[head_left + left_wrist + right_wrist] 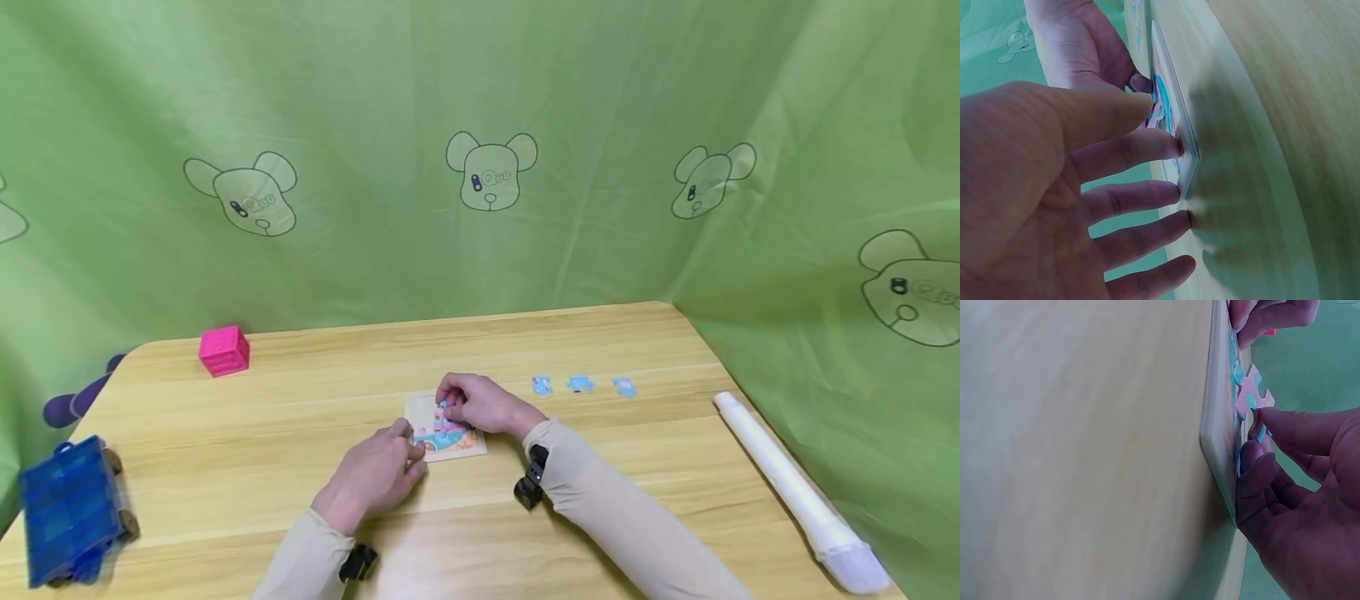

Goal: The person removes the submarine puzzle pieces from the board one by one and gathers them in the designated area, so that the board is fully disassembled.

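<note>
A small jigsaw board (450, 455) with a pale raised frame lies on the table, its lower part covered by coloured pieces. My right hand (483, 404) pinches a pink and blue puzzle piece (1252, 392) between thumb and fingers. In the right wrist view that piece stands tilted up from the board's surface. My left hand (381, 468) rests at the board's left edge. Seen from the left wrist, its fingers (1132, 197) are extended, and fingertips touch the frame and picture. The hands partly hide the board.
Several loose puzzle pieces (581, 383) lie in a row right of the board. A pink cube (224, 351) sits at the back left, a blue wheeled toy (71, 510) at the left edge. Along the right edge lies a long white roll (795, 492). Green curtains (480, 250) surround the table.
</note>
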The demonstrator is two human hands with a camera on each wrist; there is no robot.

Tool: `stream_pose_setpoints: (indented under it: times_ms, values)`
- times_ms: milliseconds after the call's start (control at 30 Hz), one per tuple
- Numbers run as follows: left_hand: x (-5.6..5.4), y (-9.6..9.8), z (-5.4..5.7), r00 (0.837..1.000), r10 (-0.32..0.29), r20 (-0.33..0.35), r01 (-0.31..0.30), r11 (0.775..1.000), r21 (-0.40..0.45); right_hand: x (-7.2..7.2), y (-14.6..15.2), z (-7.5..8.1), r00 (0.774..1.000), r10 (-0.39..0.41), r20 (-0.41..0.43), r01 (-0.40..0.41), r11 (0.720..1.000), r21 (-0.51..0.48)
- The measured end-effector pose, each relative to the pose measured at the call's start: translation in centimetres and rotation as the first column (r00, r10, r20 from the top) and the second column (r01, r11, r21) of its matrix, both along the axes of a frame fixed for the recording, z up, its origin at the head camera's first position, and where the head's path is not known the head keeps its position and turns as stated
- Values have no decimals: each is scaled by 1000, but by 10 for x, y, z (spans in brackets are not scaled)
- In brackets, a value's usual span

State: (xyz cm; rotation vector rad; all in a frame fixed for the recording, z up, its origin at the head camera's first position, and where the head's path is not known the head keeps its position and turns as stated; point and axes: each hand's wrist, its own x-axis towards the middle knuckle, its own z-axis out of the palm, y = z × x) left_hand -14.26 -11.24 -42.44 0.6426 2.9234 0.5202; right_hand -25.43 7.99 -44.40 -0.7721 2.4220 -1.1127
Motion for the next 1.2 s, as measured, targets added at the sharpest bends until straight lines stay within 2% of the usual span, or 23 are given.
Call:
stream_pose_setpoints:
  times_ms: [700, 1200]
  values:
    - [0, 0, 0, 1000, -15, -15, 15, 1000, 13, 5, 8, 6, 999, 31, 35, -29, 998, -56]
    - [1, 2, -1, 998, -8, -67, 6, 1000, -31, 14, 37, 26, 999, 40, 2, -40, 992, -116]
